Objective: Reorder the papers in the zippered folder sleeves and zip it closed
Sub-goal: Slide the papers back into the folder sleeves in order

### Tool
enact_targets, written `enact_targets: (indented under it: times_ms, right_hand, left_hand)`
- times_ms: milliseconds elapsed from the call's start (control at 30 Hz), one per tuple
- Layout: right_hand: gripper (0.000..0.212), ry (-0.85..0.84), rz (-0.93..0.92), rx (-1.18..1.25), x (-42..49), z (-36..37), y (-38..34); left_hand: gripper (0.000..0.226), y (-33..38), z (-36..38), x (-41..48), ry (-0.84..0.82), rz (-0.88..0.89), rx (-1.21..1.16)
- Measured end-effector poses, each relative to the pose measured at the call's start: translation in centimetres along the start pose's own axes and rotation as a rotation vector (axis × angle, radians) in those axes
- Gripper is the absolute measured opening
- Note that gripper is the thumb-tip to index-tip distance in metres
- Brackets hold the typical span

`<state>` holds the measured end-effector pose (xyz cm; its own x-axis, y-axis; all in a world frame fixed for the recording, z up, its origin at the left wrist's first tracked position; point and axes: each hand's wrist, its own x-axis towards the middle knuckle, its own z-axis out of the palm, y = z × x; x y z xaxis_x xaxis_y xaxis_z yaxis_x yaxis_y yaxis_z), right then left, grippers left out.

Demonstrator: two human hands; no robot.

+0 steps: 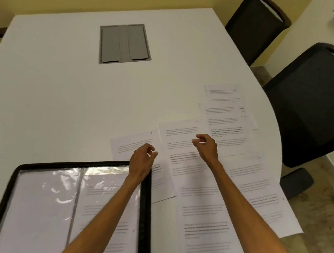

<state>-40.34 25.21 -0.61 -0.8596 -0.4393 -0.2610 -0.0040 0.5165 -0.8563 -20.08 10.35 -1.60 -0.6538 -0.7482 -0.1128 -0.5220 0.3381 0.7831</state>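
Near left on desk (62, 94), folder (145, 216) lies open; papers (205, 202) spread to its right. Both left hand (142, 162) & right hand (206, 146) hover loosely curled, empty. Sheets prob. light, floppy, slick: pinch a corner.

A white table (62, 94) with a grey cable hatch (125, 44) (lids shut), two black chairs (316, 105) beside it.

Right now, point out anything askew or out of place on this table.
Printed sheets lie loose and fanned at differing angles right of the open zippered folder; the rightmost sheet overhangs the table edge.
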Motion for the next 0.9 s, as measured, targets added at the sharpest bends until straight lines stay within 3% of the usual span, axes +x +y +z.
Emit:
enact_targets:
  times_ms: [333, 700, 900]
  right_hand:
    - [0.027, 0.106, 0.060, 0.004, 10.2, -8.2, 3.2]
    - [0.025, 0.164, 0.100, 0.012, 21.9, -12.3, 6.3]
    - [0.017, 0.254, 0.046, -0.104, 25.7, -13.6, 8.2]
  left_hand:
    - [0.018, 6.7, 10.3, 7.7, -0.029, 0.071, -0.001]
    - [0.029, 11.6, 19.0, 20.6, -0.007, 0.149, 0.084]
    - [0.041, 13.1, 23.3, 26.1, -0.008, 0.073, 0.148]
